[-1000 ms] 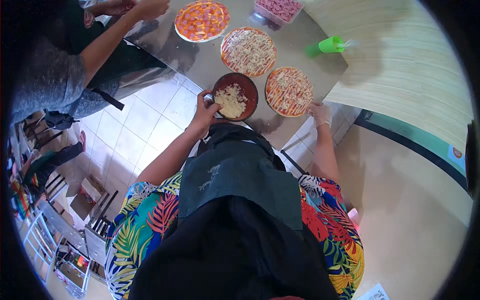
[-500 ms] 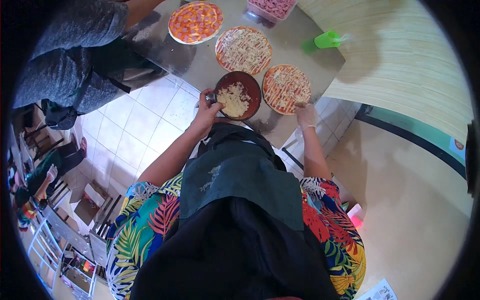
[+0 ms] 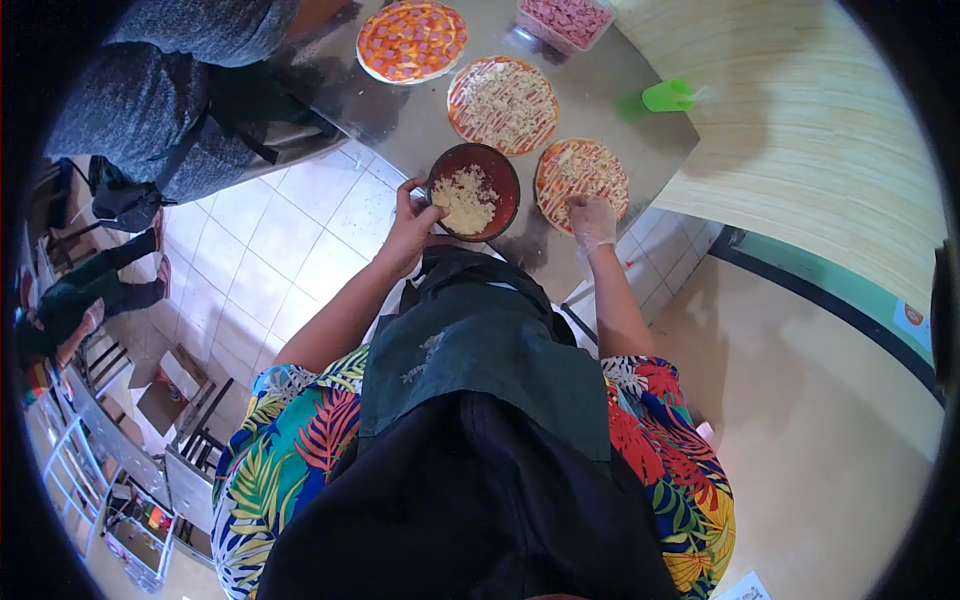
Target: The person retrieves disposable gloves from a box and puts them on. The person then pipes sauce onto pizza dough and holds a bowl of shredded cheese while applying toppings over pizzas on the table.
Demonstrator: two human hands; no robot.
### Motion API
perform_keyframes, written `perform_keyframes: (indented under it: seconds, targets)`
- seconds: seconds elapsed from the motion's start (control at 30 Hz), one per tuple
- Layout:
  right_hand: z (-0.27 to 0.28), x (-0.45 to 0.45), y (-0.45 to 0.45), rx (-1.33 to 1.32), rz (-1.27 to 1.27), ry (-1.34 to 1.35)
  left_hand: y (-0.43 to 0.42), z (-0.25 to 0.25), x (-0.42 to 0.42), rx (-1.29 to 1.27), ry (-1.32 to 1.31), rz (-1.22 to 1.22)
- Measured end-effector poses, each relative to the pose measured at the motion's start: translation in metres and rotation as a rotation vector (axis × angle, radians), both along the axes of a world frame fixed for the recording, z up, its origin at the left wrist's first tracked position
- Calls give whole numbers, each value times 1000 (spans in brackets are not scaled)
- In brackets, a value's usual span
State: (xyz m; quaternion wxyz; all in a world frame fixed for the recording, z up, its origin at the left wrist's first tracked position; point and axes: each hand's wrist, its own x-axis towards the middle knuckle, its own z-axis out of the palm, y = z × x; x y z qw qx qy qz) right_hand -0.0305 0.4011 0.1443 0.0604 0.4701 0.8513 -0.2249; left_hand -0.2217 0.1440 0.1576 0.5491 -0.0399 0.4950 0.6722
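Note:
My left hand (image 3: 412, 228) grips the near-left rim of a dark bowl (image 3: 508, 190) with a reddish-brown inside. Pale grated cheese (image 3: 466, 200) lies in it. My right hand (image 3: 592, 219), in a clear plastic glove, is over the lower edge of the nearest pizza (image 3: 580, 170); its fingers are drawn together, and whatever they hold is hidden. That pizza has sauce stripes and scattered cheese. Beyond it lies a second pizza (image 3: 503, 105) with sauce stripes and a thicker layer of cheese. Farther left, a third pizza (image 3: 412, 42) carries pink cubes over orange-red sauce.
The metal table (image 3: 640, 150) ends at a corner on the right. A tub of pink diced meat (image 3: 566, 22) and a green cup (image 3: 668, 96) stand toward its far side. A co-worker in grey (image 3: 150, 100) stands at the left; another person (image 3: 90, 290) is farther back.
My right hand has moved left and slightly inward over the nearest pizza's lower edge. The left hand still holds the bowl. The view has shifted a little.

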Motion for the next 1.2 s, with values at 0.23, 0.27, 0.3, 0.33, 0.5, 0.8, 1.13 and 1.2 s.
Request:
perform_keyframes:
  seconds: [0.23,0.27,0.3,0.33,0.5,0.8,1.13,1.2]
  targets:
    - [3,-31,7,132,141,-8,-4,-5,-1,45,-51,64]
    - [-1,-34,11,133,145,-7,-4,-6,-1,43,-49,60]
    - [-5,-37,14,161,156,-43,-4,-7,-1,45,-47,64]
    - [-10,-38,19,190,167,-80,-5,-7,-1,49,-52,63]
    - [-17,-40,33,146,198,102,-6,-4,-2,50,-56,62]
    - [2,-32,26,156,274,-67,-1,-7,-1,20,-18,10]
    - [95,-91,-77,-36,553,328,22,7,7,42,20,-61]
    - [72,-91,-89,44,564,206,27,6,14,51,53,-65]
